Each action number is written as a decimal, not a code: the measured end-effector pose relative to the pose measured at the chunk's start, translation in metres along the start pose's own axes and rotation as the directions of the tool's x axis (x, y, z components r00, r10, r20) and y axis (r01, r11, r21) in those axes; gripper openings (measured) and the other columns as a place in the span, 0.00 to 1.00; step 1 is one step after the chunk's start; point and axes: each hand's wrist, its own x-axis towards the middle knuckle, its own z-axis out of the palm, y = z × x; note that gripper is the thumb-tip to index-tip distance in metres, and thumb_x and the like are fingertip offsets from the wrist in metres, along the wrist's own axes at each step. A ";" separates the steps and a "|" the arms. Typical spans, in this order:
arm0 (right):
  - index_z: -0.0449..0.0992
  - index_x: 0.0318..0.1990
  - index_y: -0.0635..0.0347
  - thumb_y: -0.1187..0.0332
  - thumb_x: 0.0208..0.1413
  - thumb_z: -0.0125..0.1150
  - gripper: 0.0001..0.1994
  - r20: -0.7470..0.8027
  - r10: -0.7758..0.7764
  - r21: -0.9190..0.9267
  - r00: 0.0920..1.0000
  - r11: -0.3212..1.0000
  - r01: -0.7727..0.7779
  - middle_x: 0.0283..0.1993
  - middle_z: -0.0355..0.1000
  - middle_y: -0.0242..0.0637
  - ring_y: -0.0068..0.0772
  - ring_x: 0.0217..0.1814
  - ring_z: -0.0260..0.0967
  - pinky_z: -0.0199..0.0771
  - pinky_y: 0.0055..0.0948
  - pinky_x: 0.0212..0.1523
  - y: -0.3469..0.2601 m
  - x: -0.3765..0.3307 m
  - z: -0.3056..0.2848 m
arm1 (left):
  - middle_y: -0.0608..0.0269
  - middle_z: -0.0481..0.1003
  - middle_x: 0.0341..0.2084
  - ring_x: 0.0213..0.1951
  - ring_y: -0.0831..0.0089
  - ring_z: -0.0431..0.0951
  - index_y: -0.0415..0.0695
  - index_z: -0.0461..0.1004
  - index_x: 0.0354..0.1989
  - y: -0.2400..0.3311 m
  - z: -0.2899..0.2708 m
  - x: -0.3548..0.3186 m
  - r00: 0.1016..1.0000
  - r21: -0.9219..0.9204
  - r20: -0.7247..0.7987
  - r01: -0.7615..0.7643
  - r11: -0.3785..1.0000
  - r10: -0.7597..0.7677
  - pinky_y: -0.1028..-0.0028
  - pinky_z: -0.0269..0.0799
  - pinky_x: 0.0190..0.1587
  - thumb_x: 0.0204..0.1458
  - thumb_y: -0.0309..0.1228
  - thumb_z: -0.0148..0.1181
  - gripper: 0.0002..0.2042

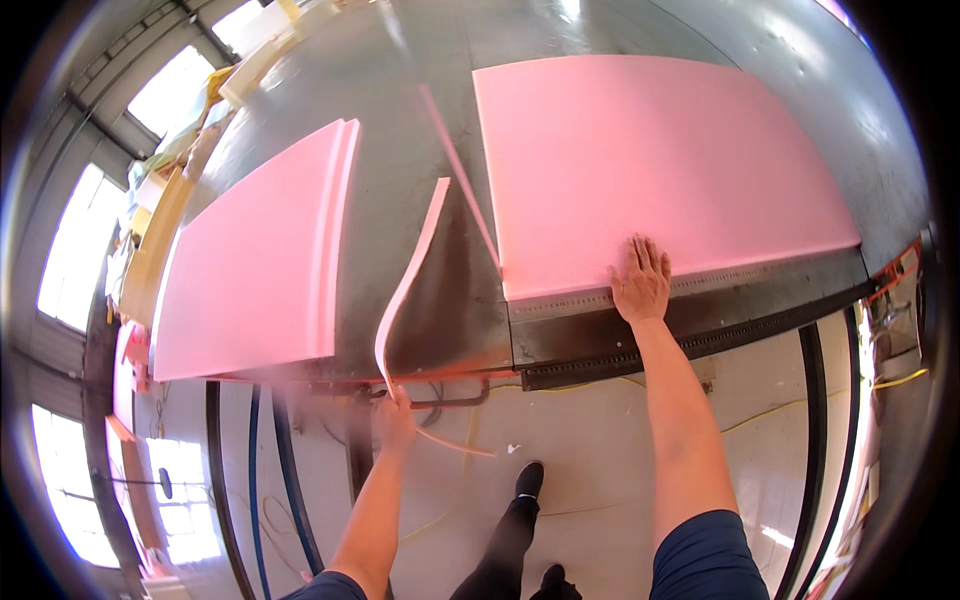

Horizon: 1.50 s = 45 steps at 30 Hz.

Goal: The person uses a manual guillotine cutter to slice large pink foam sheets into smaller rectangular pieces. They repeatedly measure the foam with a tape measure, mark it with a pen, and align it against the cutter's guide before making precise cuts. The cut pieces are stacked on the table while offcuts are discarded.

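Note:
A large pink foam sheet [640, 160] lies flat on the right part of the metal table. My right hand [642, 282] rests on its near edge, fingers stretched out and nearly together. Just off the table's front edge, my left hand [394, 415] is closed on a thin pink foam strip [400, 290]. One part of the strip curves up over the table; its other end hangs below the hand. Motion blurs the left fingers somewhat. Farther left lie stacked pink foam sheets [250, 270], a little offset from each other along their right side.
A ruler scale [560, 304] runs along the near edge of the right sheet. In front of it is a dark toothed rail [700, 345]. Yellow foam blocks [155, 245] stand beyond the table's left side. Table legs and a yellow cable [770, 415] are below.

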 end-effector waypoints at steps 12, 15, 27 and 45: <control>0.63 0.69 0.58 0.49 0.62 0.49 0.32 0.036 -0.045 0.020 0.998 0.999 0.044 0.73 0.59 0.38 0.42 0.77 0.50 0.42 0.47 0.76 -0.002 0.005 -0.005 | 0.41 0.74 0.23 0.33 0.43 0.75 0.36 0.74 0.25 -0.006 0.001 -0.003 0.982 -0.024 -0.168 -0.087 0.996 0.081 0.49 0.66 0.41 0.64 0.42 0.48 0.22; 0.64 0.68 0.59 0.50 0.62 0.50 0.31 0.020 -0.060 0.042 0.998 0.997 0.059 0.72 0.61 0.40 0.44 0.77 0.51 0.42 0.48 0.76 -0.001 0.003 -0.005 | 0.41 0.75 0.25 0.36 0.43 0.75 0.36 0.74 0.26 0.005 -0.007 -0.008 0.989 -0.059 -0.141 -0.063 0.996 0.054 0.49 0.67 0.44 0.63 0.42 0.48 0.21; 0.63 0.68 0.63 0.50 0.59 0.51 0.34 0.129 -0.069 0.061 0.989 0.996 0.061 0.73 0.59 0.43 0.45 0.78 0.49 0.38 0.50 0.77 0.006 0.005 0.002 | 0.45 0.78 0.28 0.39 0.46 0.76 0.39 0.77 0.29 0.019 -0.010 -0.016 0.986 -0.021 -0.048 0.160 0.987 -0.161 0.52 0.66 0.53 0.62 0.42 0.50 0.19; 0.62 0.69 0.60 0.57 0.60 0.53 0.31 0.328 -0.029 0.062 0.944 0.998 0.010 0.74 0.56 0.41 0.44 0.78 0.46 0.37 0.46 0.77 -0.002 0.015 -0.010 | 0.74 0.69 0.21 0.22 0.86 0.64 0.45 0.75 0.31 -0.048 -0.259 -0.091 0.768 -0.760 -0.098 0.352 0.546 -0.632 0.81 0.56 0.22 0.53 0.29 0.63 0.04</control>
